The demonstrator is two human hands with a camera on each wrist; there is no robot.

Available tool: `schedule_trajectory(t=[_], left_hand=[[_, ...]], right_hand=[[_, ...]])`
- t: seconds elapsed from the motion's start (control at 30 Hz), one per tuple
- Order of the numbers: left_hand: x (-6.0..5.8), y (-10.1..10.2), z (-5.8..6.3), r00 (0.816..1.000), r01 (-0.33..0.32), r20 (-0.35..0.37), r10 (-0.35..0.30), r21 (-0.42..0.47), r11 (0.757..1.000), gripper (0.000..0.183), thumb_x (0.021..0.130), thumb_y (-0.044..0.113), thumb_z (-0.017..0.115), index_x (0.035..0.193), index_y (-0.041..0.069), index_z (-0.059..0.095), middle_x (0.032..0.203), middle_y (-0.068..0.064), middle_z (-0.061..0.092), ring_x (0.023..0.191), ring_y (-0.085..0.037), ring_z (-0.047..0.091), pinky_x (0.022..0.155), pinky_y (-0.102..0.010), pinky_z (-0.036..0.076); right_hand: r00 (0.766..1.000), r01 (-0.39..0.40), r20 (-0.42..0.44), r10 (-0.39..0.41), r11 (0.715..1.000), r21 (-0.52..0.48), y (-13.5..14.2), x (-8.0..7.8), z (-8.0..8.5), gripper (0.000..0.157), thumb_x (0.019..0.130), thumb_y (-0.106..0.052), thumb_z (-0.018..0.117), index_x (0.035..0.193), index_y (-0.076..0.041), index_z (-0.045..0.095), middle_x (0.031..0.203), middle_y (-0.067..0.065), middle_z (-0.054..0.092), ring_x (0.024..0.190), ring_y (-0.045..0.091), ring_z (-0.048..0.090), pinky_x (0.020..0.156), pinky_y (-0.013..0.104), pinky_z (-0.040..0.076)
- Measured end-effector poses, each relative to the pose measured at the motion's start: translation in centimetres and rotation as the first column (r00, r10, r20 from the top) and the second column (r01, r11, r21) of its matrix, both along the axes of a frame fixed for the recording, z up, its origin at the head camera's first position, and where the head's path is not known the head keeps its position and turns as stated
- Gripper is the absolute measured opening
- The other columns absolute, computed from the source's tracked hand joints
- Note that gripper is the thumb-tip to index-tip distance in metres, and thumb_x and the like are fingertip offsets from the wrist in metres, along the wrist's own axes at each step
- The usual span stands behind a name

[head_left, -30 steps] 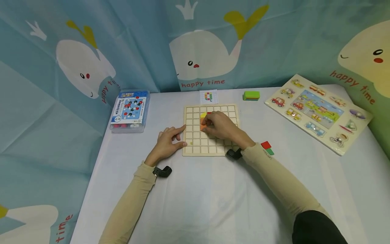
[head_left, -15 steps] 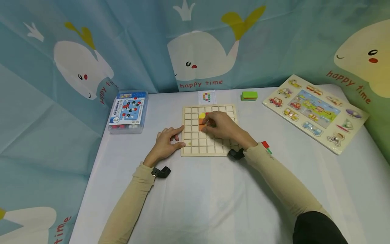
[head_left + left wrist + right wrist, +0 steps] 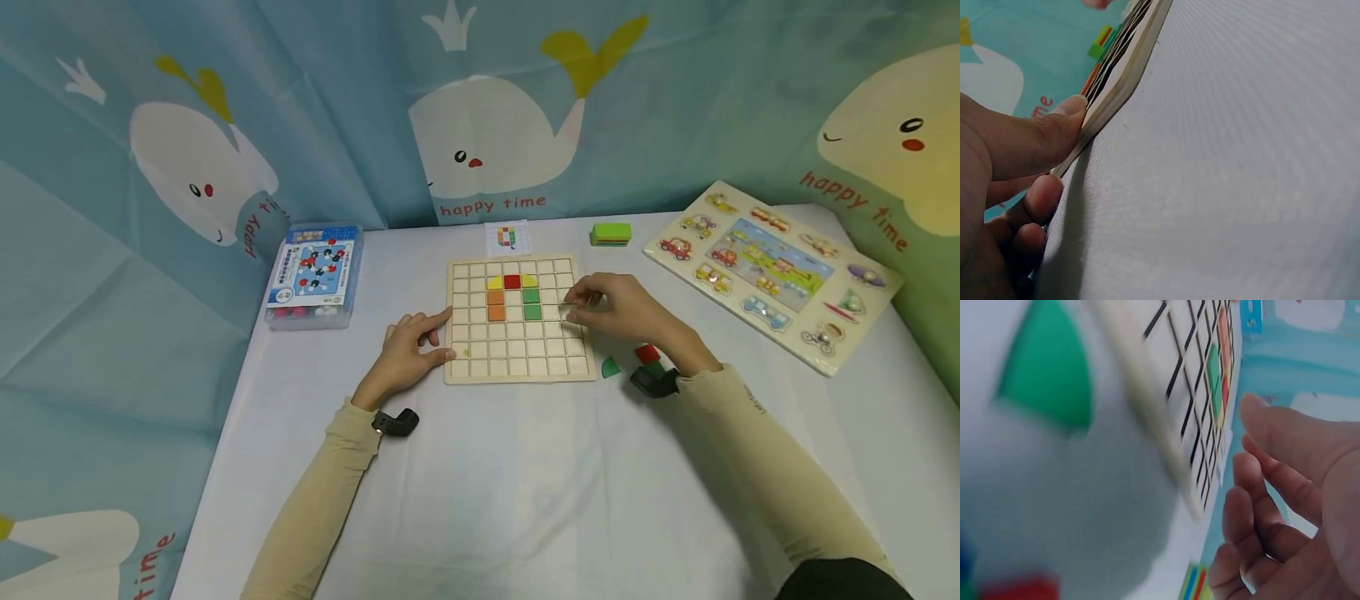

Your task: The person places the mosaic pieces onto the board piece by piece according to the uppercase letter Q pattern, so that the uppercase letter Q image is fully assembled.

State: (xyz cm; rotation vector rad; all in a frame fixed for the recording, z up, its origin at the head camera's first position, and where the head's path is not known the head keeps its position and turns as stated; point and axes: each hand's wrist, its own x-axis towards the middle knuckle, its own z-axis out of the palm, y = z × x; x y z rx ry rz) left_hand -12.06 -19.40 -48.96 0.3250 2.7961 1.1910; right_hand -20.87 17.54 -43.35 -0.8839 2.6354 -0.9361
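Board lies right of the left grip, touching it.

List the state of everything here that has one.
Board, partly filled: seven tiles seated
Left hand, touching board's left edge
Right hand, over board's right side, nothing visibly held
Green quarter, loose
Red tile, loose
Green tile, loose, partly hidden
Tile stack, off the board
Box, closed
Puzzle, flat
Card, flat
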Motion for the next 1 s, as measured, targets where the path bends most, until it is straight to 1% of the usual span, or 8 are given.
schedule_trajectory(t=[0.17,0.27,0.4,0.47,0.57,0.77,0.87,1.0], left_hand=[[0.0,-0.2,0.0,1.0,-0.001,0.002,0.001,-0.001,1.0,0.072,0.093,0.025,0.084,0.157,0.014,0.053,0.091,-0.002,0.057,0.084,-0.019,0.039,0.085,-0.038,0.02],[0.1,-0.3,0.0,1.0,-0.001,-0.001,0.001,-0.002,1.0,0.072,0.093,0.025,0.084,0.157,0.014,0.054,0.091,-0.002,0.057,0.084,-0.018,0.039,0.085,-0.038,0.021],[0.1,-0.3,-0.1,1.0,0.0,-0.007,0.0,0.0,1.0,0.072,0.092,0.025,0.084,0.157,0.013,0.054,0.091,-0.002,0.057,0.084,-0.018,0.039,0.085,-0.038,0.021],[0.1,-0.3,-0.1,1.0,0.0,-0.011,0.0,-0.002,1.0,0.072,0.092,0.025,0.084,0.157,0.013,0.054,0.091,-0.002,0.057,0.084,-0.018,0.039,0.085,-0.038,0.021],[0.1,-0.2,-0.1,1.0,-0.002,-0.008,0.002,0.0,1.0,0.072,0.092,0.025,0.084,0.156,0.014,0.055,0.091,-0.002,0.057,0.084,-0.018,0.039,0.085,-0.038,0.021],[0.0,-0.1,-0.1,1.0,0.0,-0.005,0.0,0.006,1.0,0.071,0.093,0.025,0.084,0.157,0.013,0.054,0.091,-0.002,0.057,0.085,-0.019,0.039,0.085,-0.038,0.021],[0.0,-0.1,-0.1,1.0,0.002,-0.01,-0.002,0.003,1.0,0.071,0.093,0.024,0.084,0.157,0.013,0.054,0.091,-0.003,0.057,0.084,-0.018,0.039,0.085,-0.038,0.021],[0.0,0.0,0.0,1.0,0.006,-0.016,-0.006,0.003,1.0,0.072,0.092,0.024,0.084,0.157,0.012,0.054,0.091,-0.003,0.057,0.083,-0.018,0.038,0.085,-0.038,0.021]], right_hand=[[1.0,0.01,0.027,-0.011,0.998,0.06,3.2,1.2,0.5,0.025,0.093,-0.014,0.082,0.115,-0.003,0.076,0.106,0.008,0.074,0.097,0.023,0.063,0.088,0.045,0.053],[0.998,0.022,0.059,-0.027,0.997,0.079,4.5,2.1,0.5,0.027,0.093,-0.018,0.084,0.116,-0.005,0.077,0.106,0.006,0.074,0.096,0.021,0.063,0.087,0.041,0.053],[0.998,0.029,0.053,-0.033,0.996,0.081,5.6,3.3,0.0,0.028,0.09,-0.021,0.087,0.112,-0.007,0.078,0.103,0.003,0.074,0.091,0.017,0.063,0.08,0.032,0.054],[0.999,0.026,0.041,-0.029,0.997,0.074,5.9,3.8,-0.2,0.027,0.089,-0.021,0.088,0.109,-0.007,0.078,0.101,0.003,0.074,0.089,0.016,0.064,0.077,0.029,0.055],[1.0,0.017,0.004,-0.018,0.997,0.079,6.0,4.6,-0.4,0.028,0.086,-0.023,0.091,0.105,-0.007,0.078,0.097,0.003,0.072,0.087,0.016,0.063,0.075,0.03,0.054],[0.996,0.062,-0.075,-0.049,0.98,0.191,5.6,6.3,-0.3,0.033,0.08,-0.035,0.095,0.092,-0.013,0.075,0.084,-0.001,0.063,0.082,0.017,0.052,0.073,0.033,0.044],[0.994,0.083,-0.09,-0.064,0.969,0.232,5.3,7.0,-0.5,0.035,0.078,-0.039,0.095,0.088,-0.015,0.072,0.083,-0.002,0.061,0.082,0.017,0.05,0.072,0.034,0.043],[0.99,0.092,-0.13,-0.062,0.965,0.244,5.0,7.3,-0.8,0.035,0.079,-0.038,0.095,0.087,-0.014,0.071,0.083,-0.002,0.062,0.082,0.017,0.05,0.072,0.035,0.043]])
